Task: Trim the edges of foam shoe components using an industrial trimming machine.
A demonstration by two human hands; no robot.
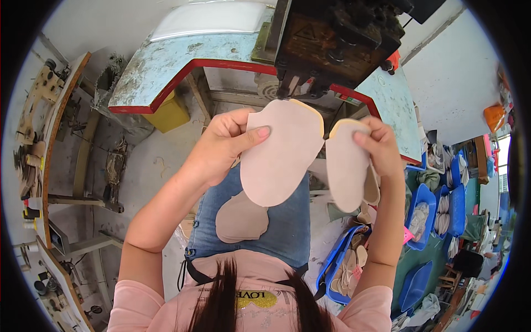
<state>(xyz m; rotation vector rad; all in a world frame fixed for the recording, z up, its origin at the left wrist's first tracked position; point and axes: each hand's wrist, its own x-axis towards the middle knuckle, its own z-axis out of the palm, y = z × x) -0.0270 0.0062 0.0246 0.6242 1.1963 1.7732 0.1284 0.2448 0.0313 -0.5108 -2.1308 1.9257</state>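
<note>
Below the dark machine head (337, 39), just in front of the blue bench (166, 61) with its red edge, the person holds up two pale pink insole-shaped pieces, one in each hand. Her left hand (224, 144) pinches the larger piece (282, 157) at its upper left edge, thumb on the face and fingers behind; its long axis runs steeply from the rounded lower end near her lap up to the broad top, which points at the machine's needle area and leans a little right. Her right hand (379, 146) closes its grip on the narrower piece (347, 169) at the top, thumb on the front; this one hangs nearly upright, rounded end down, with a thin yellowish edge along its top. The two pieces sit just beside each other, their edges almost touching. A third piece of the same colour (241, 218) lies flat on her jeans, well below the held pair. To her right, a blue basket (332, 265) holds more pieces, too many and too overlapped to count, and several blue trays (423, 213) stand beyond it.
</note>
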